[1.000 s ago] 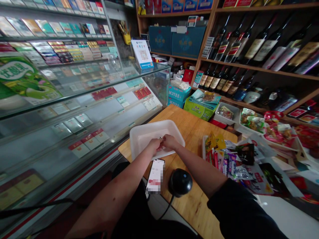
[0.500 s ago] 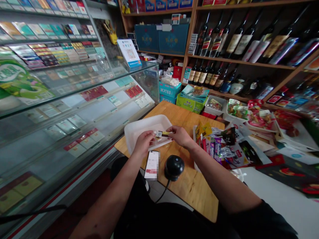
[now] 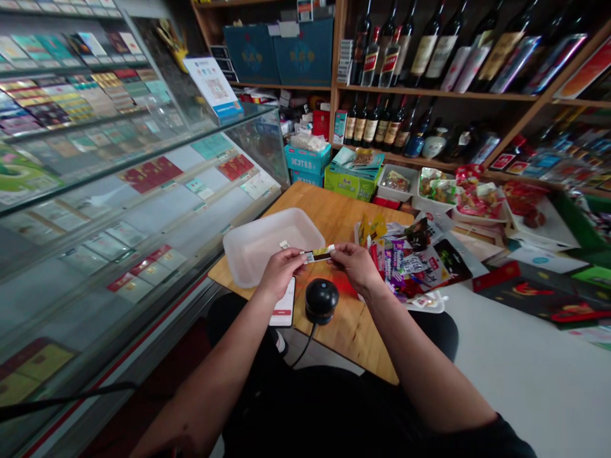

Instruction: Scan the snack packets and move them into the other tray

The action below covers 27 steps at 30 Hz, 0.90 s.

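Observation:
Between my two hands stretches a small, narrow dark-brown, yellow and white snack packet (image 3: 319, 256), with a barcode-like patch at its left end. My left hand (image 3: 282, 270) pinches that left end, fingers closed. At the right end, the closed fingertips of my right hand (image 3: 356, 264) grip it too. Just beyond the packet, nearer me, stands a round black scanner (image 3: 322, 300) with a cable; red light falls on the table by it. A phone (image 3: 285, 305) lies partly under my left hand. A white plastic tray (image 3: 274, 232) sits behind my left hand, with a small piece inside.
A wooden table (image 3: 305, 197) carries these things. Right of my hand is a container heaped with colourful snack packets (image 3: 401, 261). A glass display counter (image 3: 157, 203) runs along the left. Shelves of bottles (image 3: 429, 48) and boxes of goods stand behind.
Both hands have brought the packet from over the white tray towards the black scanner. Red light now shows on the table. The whole view has shifted a little.

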Each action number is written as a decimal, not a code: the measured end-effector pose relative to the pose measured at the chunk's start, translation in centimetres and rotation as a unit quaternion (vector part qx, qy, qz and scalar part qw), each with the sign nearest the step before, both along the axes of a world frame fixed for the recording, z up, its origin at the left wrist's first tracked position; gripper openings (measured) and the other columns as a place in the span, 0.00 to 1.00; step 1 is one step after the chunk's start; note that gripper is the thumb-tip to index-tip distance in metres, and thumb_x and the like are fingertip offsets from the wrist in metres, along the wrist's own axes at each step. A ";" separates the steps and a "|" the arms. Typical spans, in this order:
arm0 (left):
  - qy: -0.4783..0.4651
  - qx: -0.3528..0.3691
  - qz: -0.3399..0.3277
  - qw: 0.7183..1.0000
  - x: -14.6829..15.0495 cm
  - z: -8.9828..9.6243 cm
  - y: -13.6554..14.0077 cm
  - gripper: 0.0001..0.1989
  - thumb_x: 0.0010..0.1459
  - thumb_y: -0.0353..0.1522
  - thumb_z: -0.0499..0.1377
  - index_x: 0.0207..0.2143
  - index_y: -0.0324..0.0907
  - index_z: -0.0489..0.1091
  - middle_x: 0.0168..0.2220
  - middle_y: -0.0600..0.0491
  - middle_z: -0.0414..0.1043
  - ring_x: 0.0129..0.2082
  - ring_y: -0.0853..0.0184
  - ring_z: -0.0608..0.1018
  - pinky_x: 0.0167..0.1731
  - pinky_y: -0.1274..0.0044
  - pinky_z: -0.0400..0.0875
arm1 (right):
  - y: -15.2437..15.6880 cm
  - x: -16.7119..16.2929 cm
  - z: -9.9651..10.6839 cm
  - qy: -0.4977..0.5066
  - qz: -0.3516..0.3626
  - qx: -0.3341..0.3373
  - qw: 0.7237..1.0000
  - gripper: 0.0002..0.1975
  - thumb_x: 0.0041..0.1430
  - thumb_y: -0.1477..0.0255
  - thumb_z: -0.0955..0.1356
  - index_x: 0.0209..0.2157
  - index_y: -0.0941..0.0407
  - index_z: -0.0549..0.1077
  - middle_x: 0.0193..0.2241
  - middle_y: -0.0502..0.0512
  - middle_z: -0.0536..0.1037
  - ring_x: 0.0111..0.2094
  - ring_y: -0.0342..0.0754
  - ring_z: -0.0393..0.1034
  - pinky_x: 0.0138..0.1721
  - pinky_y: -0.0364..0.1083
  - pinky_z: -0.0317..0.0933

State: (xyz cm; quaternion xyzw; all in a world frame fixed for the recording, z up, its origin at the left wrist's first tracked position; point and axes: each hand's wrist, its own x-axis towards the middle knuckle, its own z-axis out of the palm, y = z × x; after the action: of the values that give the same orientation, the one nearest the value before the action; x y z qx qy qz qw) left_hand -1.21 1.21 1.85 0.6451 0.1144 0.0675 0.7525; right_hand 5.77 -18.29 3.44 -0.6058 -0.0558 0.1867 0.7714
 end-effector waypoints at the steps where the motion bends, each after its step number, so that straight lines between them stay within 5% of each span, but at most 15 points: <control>1: 0.001 0.013 -0.001 1.000 0.0 -0.1 -0.2 0.17 0.52 0.43 0.69 0.38 0.39 0.77 0.32 0.50 0.78 0.29 0.69 0.78 0.28 0.79 0.69 | -0.2 -0.1 -0.2 0.000 -0.010 -0.004 1.000 0.21 0.43 0.58 0.79 0.32 0.58 0.75 0.26 0.51 0.77 0.27 0.42 0.72 0.29 0.41 0.66; 9: 0.001 0.135 -0.031 0.990 0.4 -1.0 -1.3 0.15 0.57 0.43 0.65 0.38 0.40 0.75 0.30 0.50 0.79 0.31 0.66 0.79 0.32 0.77 0.70 | -1.5 0.5 -2.5 -0.104 -0.051 -0.117 0.986 0.18 0.54 0.56 0.72 0.32 0.58 0.74 0.24 0.52 0.76 0.23 0.42 0.68 0.26 0.41 0.61; 17: -0.037 0.310 -0.045 0.949 0.7 -1.9 -1.2 0.10 0.59 0.38 0.61 0.35 0.41 0.78 0.33 0.51 0.79 0.33 0.64 0.78 0.37 0.75 0.68 | -2.2 0.3 -2.1 -0.221 -0.067 -0.291 0.928 0.10 0.60 0.65 0.67 0.29 0.56 0.75 0.24 0.51 0.77 0.26 0.44 0.69 0.30 0.42 0.59; 27: -0.017 0.343 -0.064 0.937 0.5 -3.3 -1.1 0.07 0.58 0.34 0.62 0.34 0.43 0.80 0.34 0.51 0.81 0.35 0.62 0.79 0.39 0.75 0.69 | -2.1 0.3 -3.6 -0.238 -0.063 -0.329 0.912 0.07 0.59 0.69 0.67 0.30 0.55 0.76 0.28 0.50 0.79 0.29 0.45 0.70 0.33 0.42 0.59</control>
State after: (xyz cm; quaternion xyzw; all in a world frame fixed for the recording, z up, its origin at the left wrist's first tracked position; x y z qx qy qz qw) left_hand -0.72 0.12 -1.41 0.8686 0.0299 0.0648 0.4903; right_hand 6.06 -20.44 -0.20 -0.8542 -0.1350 -0.0037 0.5022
